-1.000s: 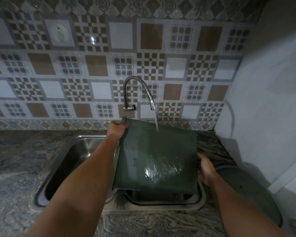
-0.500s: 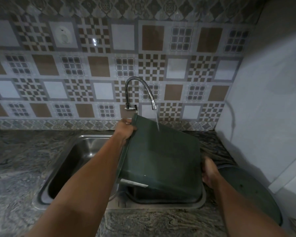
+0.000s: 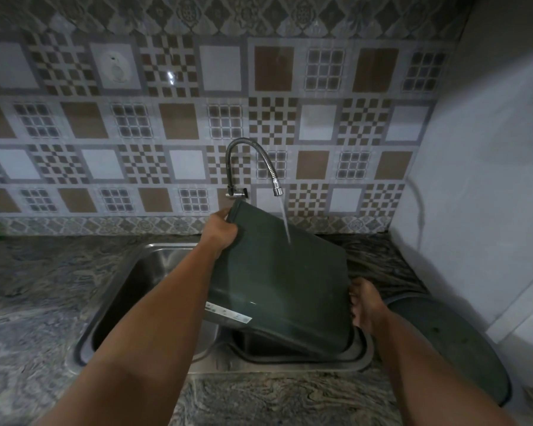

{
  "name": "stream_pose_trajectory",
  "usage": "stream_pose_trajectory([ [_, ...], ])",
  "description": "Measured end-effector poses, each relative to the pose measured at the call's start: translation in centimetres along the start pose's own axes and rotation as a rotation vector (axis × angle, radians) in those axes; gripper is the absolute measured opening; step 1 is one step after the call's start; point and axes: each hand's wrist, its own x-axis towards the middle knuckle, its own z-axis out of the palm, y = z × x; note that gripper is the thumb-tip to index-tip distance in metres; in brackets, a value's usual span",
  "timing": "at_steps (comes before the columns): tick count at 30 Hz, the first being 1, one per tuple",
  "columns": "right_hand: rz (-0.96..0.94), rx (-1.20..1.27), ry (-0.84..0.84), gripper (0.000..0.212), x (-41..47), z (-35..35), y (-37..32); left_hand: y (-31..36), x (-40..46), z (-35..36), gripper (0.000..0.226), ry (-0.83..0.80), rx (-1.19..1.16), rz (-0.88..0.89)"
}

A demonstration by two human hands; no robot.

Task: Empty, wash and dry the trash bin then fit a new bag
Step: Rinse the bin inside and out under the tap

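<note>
Dark green plastic fills the middle of your view: the trash bin [image 3: 277, 281] is tilted over the right-hand part of the steel sink [image 3: 154, 272], its upper corner raised toward the wall and its lower edge dipping into the basin. Your left hand [image 3: 220, 233] grips that raised upper-left corner, fingers curled tight over the edge and thumb on the near face. Your right hand [image 3: 365, 305] is pressed against the bin's right side low down, fingers close together and flat on the plastic, though whether they hook round the back you cannot tell from here. A thin stream of water [image 3: 285, 221] falls from the nozzle of the flexible chrome tap [image 3: 250, 167] and lands on the bin's upward-facing wall, near its upper edge. A pale label strip [image 3: 228, 313] sits on the bin's lower left, close to your left forearm. To the right of the sink, on the mottled stone countertop [image 3: 28, 302], lies a dark round lid or basin [image 3: 443, 342], just beside your right forearm; which of the two it is you cannot make out. Behind the tap runs a patterned tile backsplash [image 3: 179, 118] in brown, grey and white squares, and a plain white wall [image 3: 480, 179] closes off the right side.
</note>
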Motion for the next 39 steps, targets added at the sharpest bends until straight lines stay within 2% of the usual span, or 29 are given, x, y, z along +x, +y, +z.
stream_pose_trajectory([
  [1,0.007,-0.024,-0.005,0.079,1.5,-0.3,0.4,-0.2,0.1,-0.3,0.055,0.013,0.0,0.002],
  [2,0.012,-0.03,-0.033,0.084,1.7,-0.3,0.4,-0.5,0.2,-0.5,0.054,0.025,0.0,0.003],
  [6,-0.015,-0.051,-0.025,0.039,-1.2,0.8,-1.5,-2.0,0.6,-0.1,0.038,0.13,0.018,-0.034],
  [10,-0.067,-0.057,-0.013,0.027,-1.6,0.3,-3.0,-2.8,0.0,0.9,0.022,0.198,-0.042,-0.069],
  [14,-0.08,-0.06,0.014,0.032,-1.4,-0.7,-3.9,-2.9,-0.8,2.7,0.025,0.235,-0.071,-0.02],
  [24,-0.047,-0.022,0.047,0.053,-1.5,-2.2,-2.8,-3.4,-2.4,5.4,0.024,0.232,-0.162,0.091],
  [30,-0.078,-0.003,0.048,0.03,-1.9,-2.0,-2.6,-4.3,-3.1,5.5,0.025,0.214,-0.169,0.029],
  [36,-0.1,-0.018,0.084,0.035,-2.0,-2.2,-3.5,-5.2,-3.1,4.8,0.026,0.145,-0.232,0.004],
  [39,-0.117,-0.009,0.06,0.038,-2.1,-1.9,-3.9,-5.4,-2.3,3.8,0.039,0.034,-0.269,-0.029],
])
